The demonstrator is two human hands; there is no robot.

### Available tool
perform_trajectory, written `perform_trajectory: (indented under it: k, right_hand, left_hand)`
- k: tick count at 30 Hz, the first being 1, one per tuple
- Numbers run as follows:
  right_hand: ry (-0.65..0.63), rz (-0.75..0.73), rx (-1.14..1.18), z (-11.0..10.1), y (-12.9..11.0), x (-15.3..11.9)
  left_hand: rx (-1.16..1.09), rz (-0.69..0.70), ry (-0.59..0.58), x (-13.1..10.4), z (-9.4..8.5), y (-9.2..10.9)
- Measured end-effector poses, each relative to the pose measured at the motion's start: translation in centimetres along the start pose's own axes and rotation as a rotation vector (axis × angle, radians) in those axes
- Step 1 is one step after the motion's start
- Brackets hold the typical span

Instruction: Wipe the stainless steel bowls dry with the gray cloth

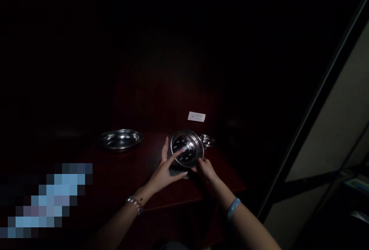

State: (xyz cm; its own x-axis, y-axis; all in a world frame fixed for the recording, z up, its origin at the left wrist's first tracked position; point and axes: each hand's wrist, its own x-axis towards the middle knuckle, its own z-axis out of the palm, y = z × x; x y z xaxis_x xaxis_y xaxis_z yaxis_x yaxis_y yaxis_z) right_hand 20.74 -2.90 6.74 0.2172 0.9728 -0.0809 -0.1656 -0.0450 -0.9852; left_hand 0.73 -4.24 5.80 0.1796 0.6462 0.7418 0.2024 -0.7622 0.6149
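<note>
A shiny metal bowl [194, 148] is tilted above the dark red table, its inside facing me. My right hand [206, 167] grips its lower right rim between thumb and fingers. Beside the bowl's left side is my left hand [165, 167], its fingers spread, with one finger stretched over the bowl's inside. Whether that finger touches the metal cannot be made out. Several small dark marks or holes show in the bowl's bottom.
An oval metal dish [121, 140] lies on the left of the table [129, 175]. Behind the bowl, to the right, sits a smaller metal dish [208, 141]. A white printed card [196, 116] shows farther back. Pale panels with a dark frame stand at the right.
</note>
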Motion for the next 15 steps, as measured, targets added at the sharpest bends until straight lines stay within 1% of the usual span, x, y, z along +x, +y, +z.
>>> perform_trajectory:
  k: [2,3,4,5,6,8,9,10,12,14,15]
  right_hand:
    - [0.023,0.004,-0.037,-0.8,-0.9,1.0]
    - [0.022,0.009,-0.059,-1.1,-1.2,1.5]
    - [0.017,0.015,-0.082,-1.3,-1.4,1.9]
    - [0.004,0.020,-0.102,-1.5,-1.5,2.3]
    - [-0.011,0.023,-0.120,-1.7,-1.5,2.6]
    - [-0.049,0.030,-0.148,-2.0,-1.3,3.3]
    - [-0.075,0.039,-0.164,-2.3,-1.2,3.7]
    - [-0.103,0.053,-0.186,-2.6,-1.2,4.1]
    - [-0.141,0.085,-0.236,-3.6,-1.2,5.1]
    - [-0.110,0.100,-0.241,-4.7,-1.4,6.2]
    - [-0.059,0.100,-0.209,-5.2,-1.5,6.9]
  left_hand:
    - [-0.199,-0.192,0.221,1.5,0.7,0.1]
    - [-0.321,-0.321,0.302,2.4,1.0,0.0]
    - [-0.464,-0.458,0.334,3.2,1.4,-0.1]
    - [-0.627,-0.587,0.305,3.9,1.7,-0.4]
    - [-0.788,-0.700,0.247,4.6,2.0,-0.7]
    - [-1.042,-0.859,0.118,5.5,2.5,-1.5]
    - [-1.113,-0.913,0.090,5.8,2.8,-1.9]
    - [-1.146,-0.956,0.090,5.8,3.0,-2.5]
    - [-1.173,-1.029,0.136,5.6,3.4,-3.6]
    - [-1.198,-1.107,0.192,5.2,3.7,-4.6]
    - [-1.220,-1.135,0.210,4.9,3.8,-5.0]
